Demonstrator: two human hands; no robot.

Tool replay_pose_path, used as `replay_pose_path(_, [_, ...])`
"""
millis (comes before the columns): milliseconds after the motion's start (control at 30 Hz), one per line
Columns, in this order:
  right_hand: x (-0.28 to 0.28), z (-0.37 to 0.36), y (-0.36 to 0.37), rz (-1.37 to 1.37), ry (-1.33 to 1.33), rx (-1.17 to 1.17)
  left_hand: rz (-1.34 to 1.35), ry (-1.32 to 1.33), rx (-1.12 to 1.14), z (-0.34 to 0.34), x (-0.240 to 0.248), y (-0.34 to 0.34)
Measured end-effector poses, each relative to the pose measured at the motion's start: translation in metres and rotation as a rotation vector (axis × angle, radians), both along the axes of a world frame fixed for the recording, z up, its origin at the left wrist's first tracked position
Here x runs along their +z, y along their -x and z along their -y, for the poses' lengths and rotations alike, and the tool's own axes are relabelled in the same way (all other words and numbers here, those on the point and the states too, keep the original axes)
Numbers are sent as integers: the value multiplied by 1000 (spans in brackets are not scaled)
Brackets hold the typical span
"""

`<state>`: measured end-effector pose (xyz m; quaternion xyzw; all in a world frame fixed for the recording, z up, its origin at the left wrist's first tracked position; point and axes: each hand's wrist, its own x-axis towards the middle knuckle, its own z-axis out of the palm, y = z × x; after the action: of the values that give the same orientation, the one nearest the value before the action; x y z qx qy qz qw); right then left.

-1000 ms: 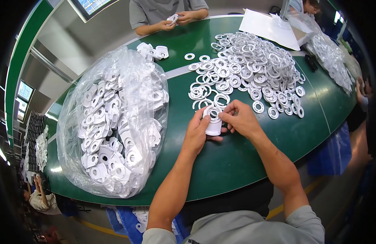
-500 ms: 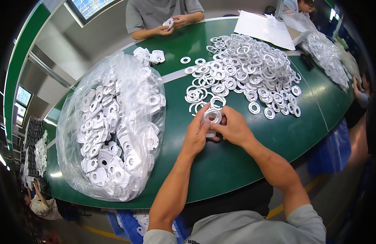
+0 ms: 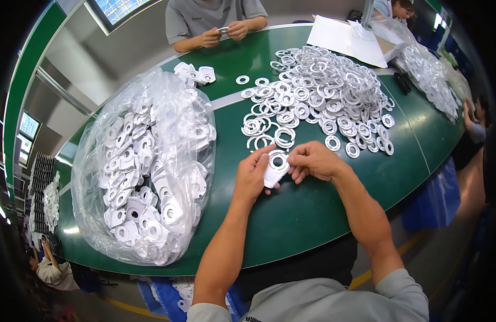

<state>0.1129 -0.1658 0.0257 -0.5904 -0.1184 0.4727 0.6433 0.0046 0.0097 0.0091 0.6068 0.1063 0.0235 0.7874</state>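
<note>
Head view shows the person's left hand (image 3: 251, 176) closed around one side of a white part (image 3: 273, 177) with a round ring-shaped opening, held up near the centre of the frame. The right hand (image 3: 316, 161) is at the part's right edge, fingers bent; whether they grip it, one cannot tell.

At left on the green table (image 3: 312, 225) sits a large clear plastic bag (image 3: 85, 180), loosely spread and filled with similar white pieces (image 3: 132, 180). Below the table's edge, at lower centre-left, a blue bag (image 3: 153, 294) has more white pieces in it. Another clear bag (image 3: 427, 75) lies at upper right, its contents unclear. White rings (image 3: 334, 91) are heaped loose at upper centre-right, beyond the hands.
</note>
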Motion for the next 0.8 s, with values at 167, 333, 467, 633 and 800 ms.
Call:
replay_pose_path(167, [-2, -4, 4, 120, 46, 8, 26, -51, 37, 3, -2, 2])
replay_pose_path(333, [-2, -3, 7, 213, 44, 11, 13, -97, 60, 6, 0, 1])
replay_pose_path(467, [2, -4, 11, 575, 66, -125, 44, -111, 10, 7, -8, -2])
replay_pose_path(633, [3, -12, 27, 1310, 44, -87, 90, -44, -5, 2, -12, -2])
replay_pose_path(800, [3, -20, 30, 1379, 35, -130, 97, 6, 49, 1, -10, 4])
